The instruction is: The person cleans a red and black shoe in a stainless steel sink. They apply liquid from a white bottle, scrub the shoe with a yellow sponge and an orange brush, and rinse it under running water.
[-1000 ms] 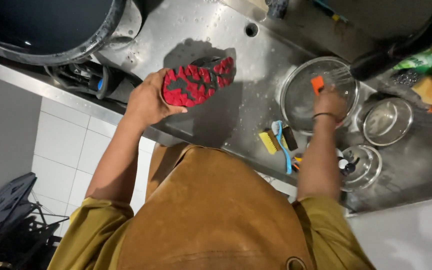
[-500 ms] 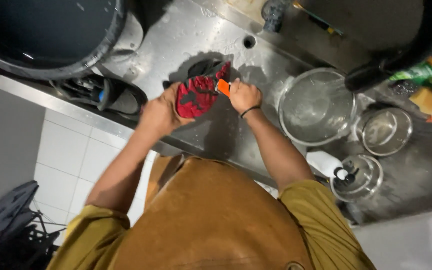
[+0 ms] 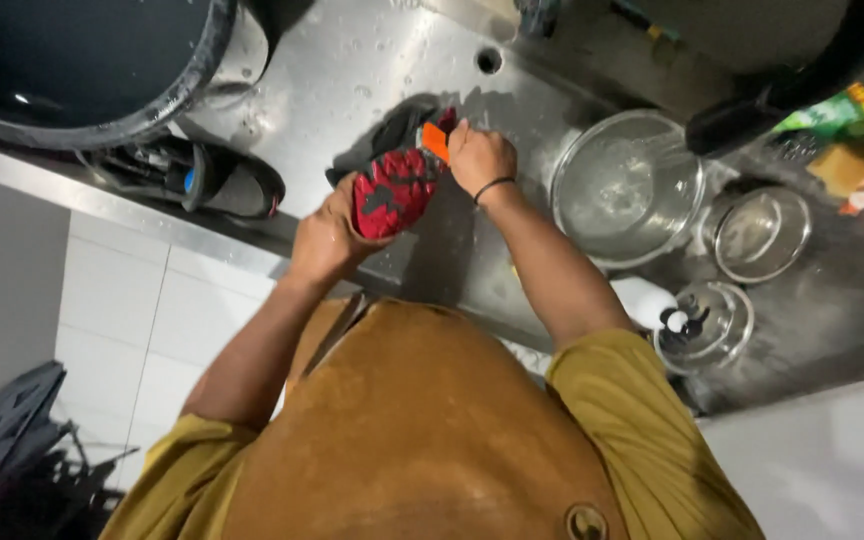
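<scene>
1. A steel sink (image 3: 352, 80) fills the view, wet all over.
2. A dark tub (image 3: 72, 60) sits far left of the hands; a glass bowl (image 3: 627, 185) stands just right of them.
3. A shoe (image 3: 392, 185) with a red and black sole is gripped from below by the left hand (image 3: 327, 235), sole up.
4. The right hand (image 3: 482, 160) closes around an orange brush (image 3: 436, 140), pressed on the sole's far end.
</scene>
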